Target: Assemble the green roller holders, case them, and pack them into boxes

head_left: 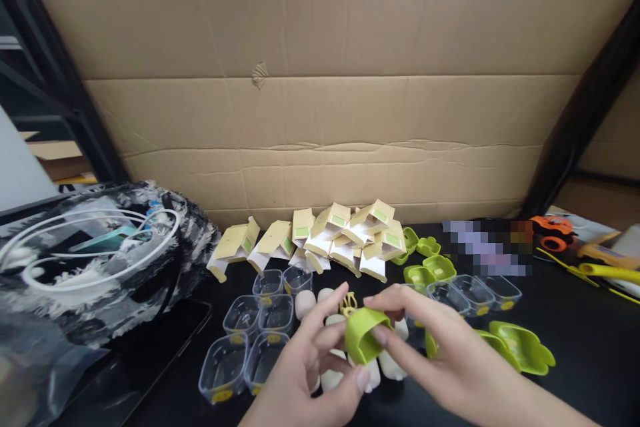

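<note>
Both of my hands hold one lime-green plastic shell (361, 335) just above the black table. My left hand (305, 373) grips it from the left and below with thumb and fingers curled. My right hand (440, 347) pinches its right rim with fingertips pressed together. Under the hands lie pale cream cylinder pieces (306, 304) and a small yellow clip-like part (349, 303). To the left stand several clear square plastic cups (260, 333) with yellow bases.
Folded tan-and-white cardboard boxes (325, 237) are piled at the back. More green shells (520, 347) and clear cups (475, 293) lie on the right. A crumpled plastic bag (95, 260) with white tubing fills the left. Orange and yellow tools (575, 240) sit far right. A cardboard wall (330, 100) stands behind.
</note>
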A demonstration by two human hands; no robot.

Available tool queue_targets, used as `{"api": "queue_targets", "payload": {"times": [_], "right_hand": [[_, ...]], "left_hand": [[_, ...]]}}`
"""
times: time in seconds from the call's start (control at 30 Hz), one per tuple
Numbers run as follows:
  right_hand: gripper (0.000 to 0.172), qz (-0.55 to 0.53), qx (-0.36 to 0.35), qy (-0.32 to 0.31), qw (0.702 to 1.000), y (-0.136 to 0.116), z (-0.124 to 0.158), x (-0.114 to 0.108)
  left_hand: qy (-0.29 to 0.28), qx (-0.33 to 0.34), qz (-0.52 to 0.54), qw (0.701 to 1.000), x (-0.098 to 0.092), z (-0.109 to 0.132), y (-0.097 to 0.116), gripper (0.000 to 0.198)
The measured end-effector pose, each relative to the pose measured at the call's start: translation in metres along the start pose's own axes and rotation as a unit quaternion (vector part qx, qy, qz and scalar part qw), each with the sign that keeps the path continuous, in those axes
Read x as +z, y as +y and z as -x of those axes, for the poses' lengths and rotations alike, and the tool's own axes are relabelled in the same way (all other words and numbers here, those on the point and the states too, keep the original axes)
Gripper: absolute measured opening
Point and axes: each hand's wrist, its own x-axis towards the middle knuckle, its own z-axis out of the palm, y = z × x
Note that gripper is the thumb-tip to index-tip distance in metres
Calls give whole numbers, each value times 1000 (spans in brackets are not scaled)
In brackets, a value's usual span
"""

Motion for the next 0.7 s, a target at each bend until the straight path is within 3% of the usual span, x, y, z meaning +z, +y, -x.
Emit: {"api": "queue_targets", "payload": {"times": [0.07, 0.13, 0.2, 0.3, 0.37, 0.47, 0.6, 0.7], "right_hand": [[13, 6, 29, 21, 999, 12, -7, -16], [20, 56, 71, 78, 993, 36, -15, -38], [29, 107, 109, 130, 980, 69, -20, -66], [25, 206, 196, 160, 945, 122, -20, -103], [18, 259, 260, 128, 921, 150, -15, -117], [17, 294, 331, 43, 895, 177, -7, -120], [18, 291, 363, -54, 884, 189, -4, -110], [18, 294, 370, -83, 877, 191, -2, -111]], "left_hand": [[17, -4, -1, 1000, -2, 2, 0, 67], [50, 10, -28, 998, -3, 2, 2, 61], [86, 31, -51, 994, -3, 1, 5, 49], [116, 44, -44, 991, -2, -2, 10, 40], [123, 44, -32, 991, 0, -3, 11, 39], [127, 42, -30, 991, 0, -4, 10, 38], [128, 44, -32, 990, -1, -5, 8, 36], [136, 43, -32, 989, -2, -5, 9, 36]]}}
